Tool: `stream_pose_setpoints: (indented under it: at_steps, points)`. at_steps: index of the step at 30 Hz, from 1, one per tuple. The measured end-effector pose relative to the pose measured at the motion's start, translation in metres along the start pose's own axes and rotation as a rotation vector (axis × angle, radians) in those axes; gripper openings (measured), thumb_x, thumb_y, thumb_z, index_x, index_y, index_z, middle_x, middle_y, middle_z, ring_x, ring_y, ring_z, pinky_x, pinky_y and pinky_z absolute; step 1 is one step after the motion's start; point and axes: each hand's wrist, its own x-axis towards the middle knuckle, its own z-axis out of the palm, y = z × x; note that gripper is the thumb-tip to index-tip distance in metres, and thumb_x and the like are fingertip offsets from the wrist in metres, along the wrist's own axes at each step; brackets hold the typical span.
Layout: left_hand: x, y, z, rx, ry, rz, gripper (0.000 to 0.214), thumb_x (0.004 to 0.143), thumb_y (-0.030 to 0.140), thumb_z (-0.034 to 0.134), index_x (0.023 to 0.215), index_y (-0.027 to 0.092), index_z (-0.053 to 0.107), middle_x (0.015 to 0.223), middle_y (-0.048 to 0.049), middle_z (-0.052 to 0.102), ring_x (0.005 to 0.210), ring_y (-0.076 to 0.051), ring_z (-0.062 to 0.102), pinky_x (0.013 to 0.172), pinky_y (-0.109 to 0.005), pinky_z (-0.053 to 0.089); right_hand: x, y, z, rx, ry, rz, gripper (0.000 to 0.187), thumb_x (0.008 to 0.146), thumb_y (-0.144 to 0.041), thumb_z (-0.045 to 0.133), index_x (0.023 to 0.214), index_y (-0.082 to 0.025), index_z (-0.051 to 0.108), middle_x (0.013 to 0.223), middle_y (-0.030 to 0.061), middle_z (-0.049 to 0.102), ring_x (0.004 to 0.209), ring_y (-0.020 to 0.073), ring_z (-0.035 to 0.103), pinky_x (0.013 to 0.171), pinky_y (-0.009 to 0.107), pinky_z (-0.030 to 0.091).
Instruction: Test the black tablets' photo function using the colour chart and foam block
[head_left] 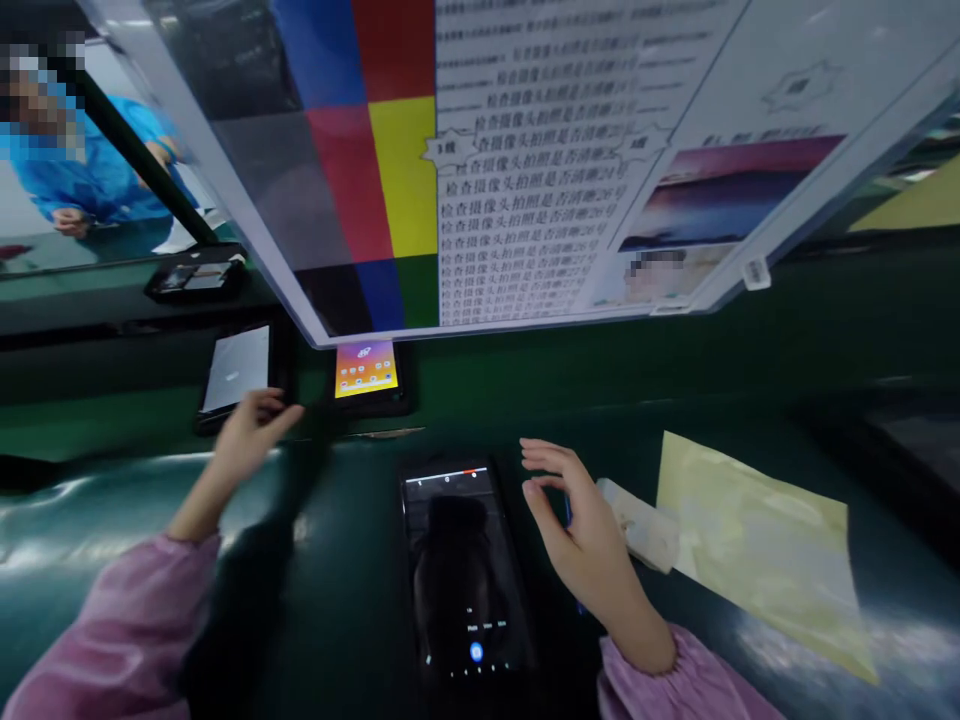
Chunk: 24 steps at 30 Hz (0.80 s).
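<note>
Dark green workbench [750, 330], slanted test chart board [525, 150] overhead, glossy reflections

both hands [251, 428] [577, 530] reach forward empty (fingers loosely spread), left stretched farther out, pink sleeves at the wrists.

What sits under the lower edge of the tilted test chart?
A phone with a lit orange screen lies beneath the test chart; the chart's edge hides its upper part.

Electronics factory, phone camera-test station: tilted test chart [390, 170] with colour blocks and rows of printed text hung over a green surface [750, 380], several phones [461, 570] lying screen-up, another worker in a blue coat [97, 170] behind.
</note>
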Motion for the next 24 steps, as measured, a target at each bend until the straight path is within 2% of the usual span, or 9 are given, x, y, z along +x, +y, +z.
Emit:
stream_pose_setpoints:
  at_steps: [2, 4, 6, 8, 12, 16, 18, 21, 24]
  points:
    - [-0.007, 0.022, 0.037, 0.07, -0.039, 0.14, 0.043, 0.099, 0.045, 0.066, 0.132, 0.017, 0.062, 0.126, -0.0108, 0.066, 0.115, -0.027, 0.065, 0.102, -0.052, 0.055, 0.004, 0.004, 0.007, 0.071, 0.029, -0.021, 0.02, 0.109, -0.034, 0.048, 0.125, -0.028, 0.059, 0.14, 0.0108, 0.061, 0.117, 0.0238, 0.068, 0.094, 0.045, 0.061]
    - [-0.005, 0.044, 0.067, 0.133, -0.068, 0.26, 0.039, 0.099, 0.038, 0.067, 0.133, 0.02, 0.063, 0.141, -0.0118, 0.06, 0.133, -0.032, 0.056, 0.112, -0.059, 0.047, 0.005, 0.011, 0.01, 0.1, 0.038, -0.03, 0.019, 0.109, -0.036, 0.05, 0.122, -0.028, 0.061, 0.137, 0.0101, 0.062, 0.114, 0.0229, 0.068, 0.092, 0.043, 0.061]
    - [0.001, 0.063, 0.088, 0.183, -0.076, 0.334, 0.036, 0.099, 0.033, 0.066, 0.134, 0.021, 0.064, 0.151, -0.0118, 0.054, 0.14, -0.034, 0.05, 0.115, -0.061, 0.044, 0.002, 0.019, 0.008, 0.111, 0.06, -0.025, 0.018, 0.108, -0.037, 0.051, 0.12, -0.028, 0.062, 0.134, 0.0092, 0.063, 0.113, 0.0221, 0.068, 0.09, 0.041, 0.061]
    - [0.008, 0.076, 0.1, 0.22, -0.082, 0.381, 0.035, 0.099, 0.031, 0.067, 0.133, 0.022, 0.064, 0.154, -0.0118, 0.05, 0.142, -0.034, 0.048, 0.116, -0.062, 0.043, -0.001, 0.025, 0.004, 0.11, 0.094, -0.007, 0.017, 0.108, -0.038, 0.052, 0.118, -0.028, 0.062, 0.13, 0.0085, 0.065, 0.111, 0.0215, 0.069, 0.089, 0.039, 0.06]
    - [0.016, 0.091, 0.11, 0.253, -0.112, 0.44, 0.036, 0.098, 0.029, 0.067, 0.133, 0.022, 0.065, 0.158, -0.0118, 0.048, 0.142, -0.034, 0.048, 0.116, -0.062, 0.043, -0.004, 0.029, -0.002, 0.114, 0.124, 0.025, 0.017, 0.108, -0.04, 0.052, 0.115, -0.028, 0.062, 0.129, 0.0074, 0.065, 0.107, 0.0202, 0.069, 0.088, 0.038, 0.06]
    - [0.017, 0.094, 0.109, 0.231, -0.144, 0.446, 0.037, 0.099, 0.031, 0.067, 0.135, 0.023, 0.064, 0.161, -0.0111, 0.046, 0.143, -0.034, 0.047, 0.118, -0.062, 0.041, -0.003, 0.027, -0.004, 0.118, 0.135, 0.023, 0.017, 0.107, -0.039, 0.052, 0.117, -0.03, 0.063, 0.128, 0.0062, 0.065, 0.105, 0.0193, 0.07, 0.088, 0.037, 0.06]
    - [0.014, 0.088, 0.106, 0.208, -0.122, 0.386, 0.046, 0.099, 0.034, 0.067, 0.143, 0.023, 0.058, 0.161, -0.0123, 0.044, 0.144, -0.035, 0.046, 0.118, -0.063, 0.04, -0.004, 0.026, -0.005, 0.118, 0.146, 0.022, 0.017, 0.107, -0.039, 0.053, 0.118, -0.03, 0.062, 0.128, 0.0059, 0.065, 0.104, 0.019, 0.07, 0.087, 0.036, 0.06]
    - [0.009, 0.071, 0.104, 0.171, -0.084, 0.215, 0.064, 0.095, 0.043, 0.071, 0.151, 0.021, 0.048, 0.158, -0.0155, 0.046, 0.143, -0.038, 0.047, 0.117, -0.065, 0.041, -0.006, 0.025, -0.007, 0.127, 0.161, 0.014, 0.016, 0.107, -0.039, 0.054, 0.118, -0.031, 0.062, 0.128, 0.0054, 0.065, 0.104, 0.0184, 0.07, 0.085, 0.035, 0.06]
    - [0.012, 0.054, 0.112, 0.126, -0.115, 0.047, 0.065, 0.094, 0.045, 0.073, 0.149, 0.02, 0.05, 0.152, -0.0155, 0.051, 0.138, -0.037, 0.052, 0.114, -0.063, 0.045, -0.008, 0.025, -0.008, 0.155, 0.159, -0.001, 0.014, 0.107, -0.037, 0.054, 0.116, -0.03, 0.062, 0.126, 0.0049, 0.065, 0.102, 0.0173, 0.07, 0.084, 0.032, 0.06]
